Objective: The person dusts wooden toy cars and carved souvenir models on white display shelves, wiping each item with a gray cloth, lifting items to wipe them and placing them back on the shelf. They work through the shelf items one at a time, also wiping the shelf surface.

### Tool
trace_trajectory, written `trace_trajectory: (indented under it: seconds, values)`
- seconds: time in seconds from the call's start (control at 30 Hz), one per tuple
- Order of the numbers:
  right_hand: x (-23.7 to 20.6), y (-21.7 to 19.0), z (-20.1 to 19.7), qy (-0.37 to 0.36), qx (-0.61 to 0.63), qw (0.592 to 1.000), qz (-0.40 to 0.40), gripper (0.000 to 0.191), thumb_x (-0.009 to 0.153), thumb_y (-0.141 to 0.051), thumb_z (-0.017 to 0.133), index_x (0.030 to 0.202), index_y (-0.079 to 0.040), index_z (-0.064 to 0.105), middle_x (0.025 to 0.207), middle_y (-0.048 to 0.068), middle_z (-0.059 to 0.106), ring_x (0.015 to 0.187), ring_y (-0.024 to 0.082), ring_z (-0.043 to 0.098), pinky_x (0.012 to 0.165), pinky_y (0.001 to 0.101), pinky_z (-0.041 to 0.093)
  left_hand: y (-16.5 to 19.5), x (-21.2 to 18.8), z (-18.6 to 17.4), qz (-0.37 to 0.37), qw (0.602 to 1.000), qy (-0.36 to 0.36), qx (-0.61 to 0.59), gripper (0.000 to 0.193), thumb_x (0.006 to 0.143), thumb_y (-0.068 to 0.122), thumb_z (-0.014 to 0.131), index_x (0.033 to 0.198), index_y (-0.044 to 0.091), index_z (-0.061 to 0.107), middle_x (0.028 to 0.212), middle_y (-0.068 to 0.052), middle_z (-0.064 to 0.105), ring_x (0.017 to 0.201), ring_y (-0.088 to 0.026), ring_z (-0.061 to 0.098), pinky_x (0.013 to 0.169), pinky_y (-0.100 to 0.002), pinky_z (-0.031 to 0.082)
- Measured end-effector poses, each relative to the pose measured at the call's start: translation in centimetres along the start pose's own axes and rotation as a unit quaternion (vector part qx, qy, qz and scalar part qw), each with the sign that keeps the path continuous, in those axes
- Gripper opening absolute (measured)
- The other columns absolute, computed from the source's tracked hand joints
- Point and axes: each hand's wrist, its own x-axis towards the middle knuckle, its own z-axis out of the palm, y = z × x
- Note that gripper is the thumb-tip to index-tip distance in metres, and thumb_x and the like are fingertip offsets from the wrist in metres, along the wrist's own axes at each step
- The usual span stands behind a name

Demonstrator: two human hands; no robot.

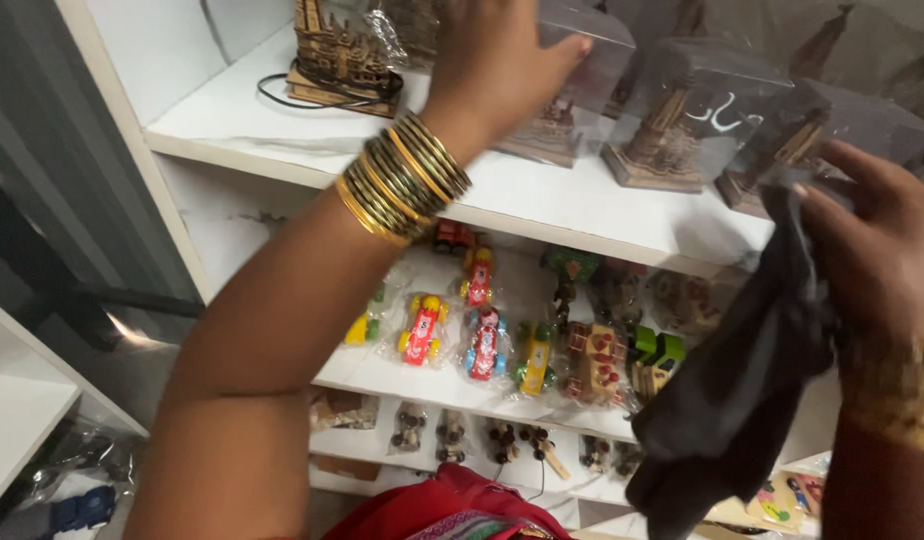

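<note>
Three clear boxes (pixel 682 120) beside left hand (pixel 497 65).

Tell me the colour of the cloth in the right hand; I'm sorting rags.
The cloth is dark grey, nearly black, seen in the head view, hanging from the right hand.

A white shelf unit (pixel 232 120) fills the view, its boards smooth and faintly marbled. The top shelf (pixel 582 205) carries small brown carved models in clear boxes (pixel 682 125) and one unboxed model (pixel 337 55) with a black cord. The middle shelf (pixel 402 385) holds bright toy cars in plastic wrap (pixel 452 325) and painted wooden toys (pixel 597 360). Below it lie small dark wooden pieces (pixel 462 435). To the left stands a grey wall panel (pixel 72 170), and a white ledge (pixel 17 420) sits at the lower left. The light is soft and even.
</note>
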Motion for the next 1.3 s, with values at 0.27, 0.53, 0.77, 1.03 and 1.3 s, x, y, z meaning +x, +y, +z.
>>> trace_trajectory:
  seconds: [0.27,0.53,0.77,1.03,1.3]
  values:
    - [6.9,1.8,2.3,-0.127,-0.364,0.916,0.108,0.069,0.097,-0.048,0.07,0.144,0.001,0.059,0.129,0.024,0.07,0.11,0.033,0.069,0.094,0.0405,0.051,-8.5,1.3,2.4,-0.113,0.94,-0.265,-0.186,0.139,0.064,0.028,0.103,0.151,-0.008,0.001,0.149,-0.036,0.034,0.139,-0.039,0.04,0.113,-0.035,0.035]
    - [6.2,-0.3,4.0,-0.154,-0.365,0.905,0.157,0.051,0.1,-0.048,0.061,0.139,-0.016,0.069,0.126,0.014,0.074,0.108,0.03,0.071,0.094,0.0414,0.052,-9.1,2.1,2.2,-0.15,0.9,-0.349,-0.215,0.098,0.067,0.021,0.088,0.148,-0.006,0.04,0.135,-0.023,0.064,0.119,-0.032,0.067,0.1,-0.036,0.053]
    - [5.7,-1.9,5.8,-0.199,-0.318,0.918,0.126,0.048,0.101,-0.041,0.061,0.14,-0.014,0.068,0.119,0.013,0.077,0.099,0.025,0.071,0.089,0.0372,0.053,-9.9,2.2,1.4,-0.111,0.93,-0.321,-0.141,0.089,0.072,0.022,0.09,0.141,-0.012,0.045,0.134,-0.027,0.062,0.12,-0.031,0.064,0.105,-0.033,0.05]
    - [6.7,-1.3,6.5,-0.211,-0.263,0.935,0.111,0.055,0.097,-0.041,0.063,0.14,-0.008,0.067,0.125,0.019,0.075,0.104,0.031,0.072,0.088,0.0397,0.055,-9.1,0.9,-1.2,-0.067,0.978,-0.195,0.001,0.054,0.08,0.014,0.073,0.127,-0.008,0.058,0.124,-0.027,0.065,0.114,-0.038,0.065,0.098,-0.042,0.05]
    - [9.4,0.4,7.2,-0.223,-0.384,0.891,0.094,0.079,0.093,-0.06,0.06,0.149,-0.005,0.055,0.143,0.024,0.06,0.128,0.042,0.059,0.105,0.0517,0.046,-11.9,-4.4,-11.0,-0.074,0.993,0.048,0.08,0.028,0.091,0.023,0.077,0.102,-0.001,0.07,0.098,-0.024,0.073,0.094,-0.042,0.07,0.087,-0.049,0.054]
